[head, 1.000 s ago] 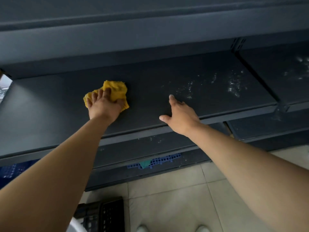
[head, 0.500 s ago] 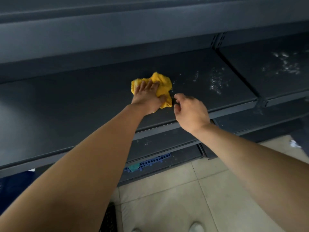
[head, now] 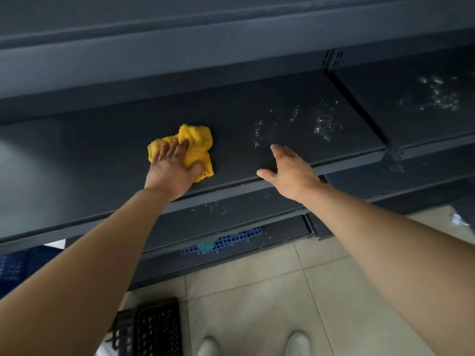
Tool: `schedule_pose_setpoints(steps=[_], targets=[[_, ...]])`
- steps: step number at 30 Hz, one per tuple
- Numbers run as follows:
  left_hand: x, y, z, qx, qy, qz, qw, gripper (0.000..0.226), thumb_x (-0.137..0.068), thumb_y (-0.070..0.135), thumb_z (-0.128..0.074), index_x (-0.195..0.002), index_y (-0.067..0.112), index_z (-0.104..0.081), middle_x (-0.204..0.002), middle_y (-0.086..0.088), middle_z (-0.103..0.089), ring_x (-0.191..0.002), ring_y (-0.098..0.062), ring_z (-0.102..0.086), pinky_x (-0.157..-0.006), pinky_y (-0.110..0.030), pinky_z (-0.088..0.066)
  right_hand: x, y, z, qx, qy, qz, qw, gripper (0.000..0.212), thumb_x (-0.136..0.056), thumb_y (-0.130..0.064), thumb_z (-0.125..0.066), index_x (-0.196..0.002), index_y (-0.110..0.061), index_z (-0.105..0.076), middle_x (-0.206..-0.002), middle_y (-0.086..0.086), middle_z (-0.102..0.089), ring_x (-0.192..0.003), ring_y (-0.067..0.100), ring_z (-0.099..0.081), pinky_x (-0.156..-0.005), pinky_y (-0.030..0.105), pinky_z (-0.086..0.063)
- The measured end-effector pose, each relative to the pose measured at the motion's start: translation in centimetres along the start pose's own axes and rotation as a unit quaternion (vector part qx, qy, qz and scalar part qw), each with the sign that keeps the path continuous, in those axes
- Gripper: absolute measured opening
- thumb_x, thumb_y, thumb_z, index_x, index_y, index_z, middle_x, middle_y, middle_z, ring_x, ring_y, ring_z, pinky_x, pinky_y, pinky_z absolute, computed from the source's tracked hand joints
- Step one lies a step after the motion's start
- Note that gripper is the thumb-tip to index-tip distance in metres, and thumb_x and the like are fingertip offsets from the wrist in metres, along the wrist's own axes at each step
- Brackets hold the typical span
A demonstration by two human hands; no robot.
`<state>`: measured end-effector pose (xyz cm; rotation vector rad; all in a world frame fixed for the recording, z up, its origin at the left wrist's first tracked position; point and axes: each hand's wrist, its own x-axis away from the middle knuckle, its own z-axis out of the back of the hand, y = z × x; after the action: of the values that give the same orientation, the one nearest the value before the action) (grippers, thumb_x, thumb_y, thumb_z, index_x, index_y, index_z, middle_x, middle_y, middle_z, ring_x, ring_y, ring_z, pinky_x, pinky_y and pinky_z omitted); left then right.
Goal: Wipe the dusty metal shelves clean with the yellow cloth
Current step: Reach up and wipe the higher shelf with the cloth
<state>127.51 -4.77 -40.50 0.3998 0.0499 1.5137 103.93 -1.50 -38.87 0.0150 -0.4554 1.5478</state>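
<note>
My left hand (head: 171,170) presses flat on a crumpled yellow cloth (head: 196,143) lying on the dark metal shelf (head: 90,155). My right hand (head: 290,170) rests open on the shelf's front edge, to the right of the cloth, holding nothing. White dust specks (head: 321,122) lie on the shelf beyond my right hand. More dust (head: 434,95) marks the neighbouring shelf section at the far right. A lower shelf (head: 231,211) below the front edge carries a few specks too.
An upper shelf (head: 180,47) overhangs the working shelf. A slotted upright post (head: 334,60) divides the two sections. A blue perforated plastic piece (head: 223,244) lies under the lowest shelf. A black crate (head: 154,327) stands on the tiled floor by my white shoes (head: 252,345).
My left hand has slid the cloth back to the left, away from the right hand. My right hand has opened and now lies flat on the shelf edge.
</note>
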Motion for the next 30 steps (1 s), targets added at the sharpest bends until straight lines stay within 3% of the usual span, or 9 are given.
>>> schedule_pose_setpoints(steps=[2,6,11,15,21,26,30], targets=[[0.1,1.2,-0.4,0.006,-0.009,0.014,1.0,0.071,-0.094,0.049,-0.037,-0.151,0.02,-0.006,-0.159,-0.003,-0.002,-0.147,-0.023,0.004,-0.12,-0.037,0.002,-0.1,0.4,0.2,-0.011,-0.006,-0.001,1.0,0.07,-0.097,-0.043,-0.043,-0.151,-0.011,-0.011,-0.158,0.009,-0.017,-0.147,0.022,-0.015,-0.116,0.033,-0.018],[0.3,5.4,-1.7,0.005,-0.023,-0.014,1.0,0.071,-0.094,0.05,-0.037,-0.151,0.023,-0.005,-0.159,-0.002,0.0,-0.146,-0.023,0.006,-0.119,-0.037,0.004,-0.8,2.0,1.3,-0.06,-0.005,-0.017,0.998,0.059,-0.098,-0.02,-0.046,-0.15,-0.017,-0.018,-0.144,0.011,-0.045,-0.128,0.031,-0.046,-0.105,0.04,-0.041],[0.0,13.1,-3.7,-0.01,-0.04,-0.059,0.997,0.069,-0.095,0.051,-0.033,-0.151,0.024,-0.003,-0.159,-0.002,0.001,-0.146,-0.023,0.008,-0.117,-0.037,0.005,-0.2,4.4,2.2,-0.047,0.076,-0.022,0.996,0.051,-0.096,-0.012,-0.045,-0.144,-0.014,-0.029,-0.128,0.013,-0.057,-0.113,0.033,-0.056,-0.085,0.036,-0.048],[-0.2,17.7,-5.2,-0.012,-0.042,-0.085,0.995,0.07,-0.094,0.051,-0.033,-0.151,0.024,-0.004,-0.159,-0.003,0.001,-0.146,-0.024,0.008,-0.118,-0.038,0.006,0.3,7.1,3.1,-0.034,0.092,-0.039,0.994,0.046,-0.095,-0.009,-0.045,-0.14,-0.009,-0.033,-0.127,0.016,-0.055,-0.117,0.033,-0.052,-0.084,0.036,-0.045],[-0.6,16.5,-5.1,-0.017,-0.03,-0.097,0.995,0.071,-0.093,0.052,-0.036,-0.151,0.024,-0.006,-0.16,-0.001,-0.002,-0.147,-0.022,0.004,-0.119,-0.038,-0.001,-0.4,9.0,4.1,-0.022,0.073,-0.006,0.997,0.049,-0.099,-0.023,-0.045,-0.142,-0.007,-0.031,-0.133,0.017,-0.051,-0.125,0.032,-0.046,-0.095,0.038,-0.042],[-0.1,12.8,-3.7,0.004,0.001,-0.011,1.0,0.072,-0.091,0.051,-0.039,-0.151,0.024,-0.008,-0.159,-0.002,-0.003,-0.147,-0.024,0.003,-0.118,-0.038,-0.001,-1.0,7.3,3.1,0.006,0.046,0.067,0.997,0.056,-0.098,-0.032,-0.045,-0.146,-0.01,-0.026,-0.144,0.013,-0.042,-0.133,0.029,-0.039,-0.105,0.038,-0.036],[-0.8,9.0,-2.6,-0.005,0.022,0.079,0.997,0.074,-0.092,0.051,-0.039,-0.151,0.021,-0.007,-0.159,-0.004,-0.004,-0.147,-0.025,0.002,-0.119,-0.038,0.001,-1.7,6.6,2.6,0.024,-0.002,0.117,0.993,0.061,-0.098,-0.037,-0.045,-0.149,-0.012,-0.022,-0.156,0.008,-0.025,-0.144,0.023,-0.022,-0.114,0.034,-0.023]])
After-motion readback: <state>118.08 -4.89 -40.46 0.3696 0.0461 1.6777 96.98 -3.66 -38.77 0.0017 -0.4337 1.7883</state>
